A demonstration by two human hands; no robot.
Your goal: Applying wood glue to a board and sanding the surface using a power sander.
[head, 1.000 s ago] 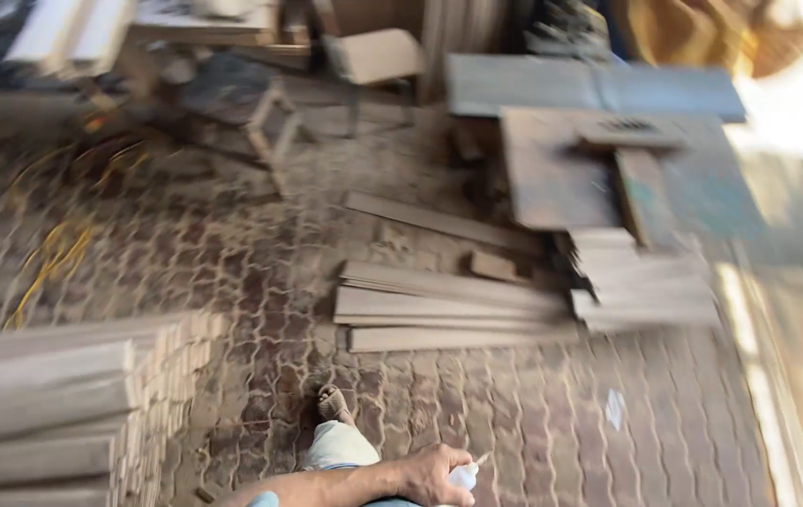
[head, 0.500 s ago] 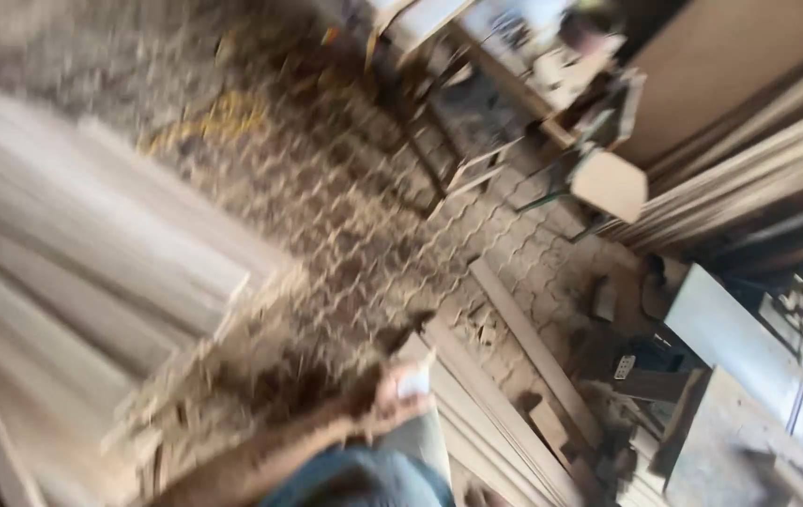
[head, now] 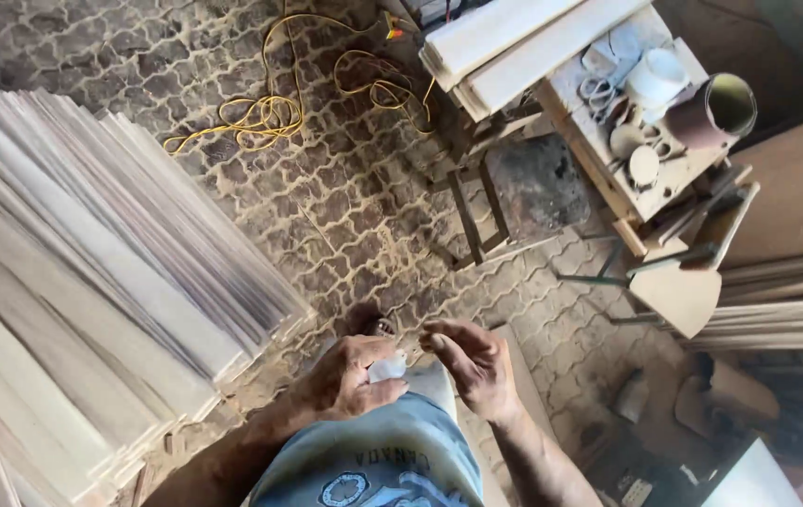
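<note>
My left hand point(head: 345, 383) is closed around a small white object point(head: 388, 366), perhaps a little bottle or tube, held in front of my belly. My right hand point(head: 473, 364) hovers just to its right with the fingers apart and curled toward the white object; I cannot tell whether they touch it. Both forearms come up from the bottom edge over my blue-grey shirt point(head: 373, 465). A foot in a sandal point(head: 378, 327) shows just beyond the hands.
A large stack of pale wooden boards point(head: 82, 282) fills the left side. A yellow cord point(head: 270, 108) lies on the patterned paving. At the upper right stands a wooden workbench point(head: 608, 150) with planks, rolls and a brown cylinder point(head: 716, 111). More boards lean at the right.
The view has swung from the boards on the floor to straight down at my body. The left hand has kept the white object, and the right hand has come into view beside it.
</note>
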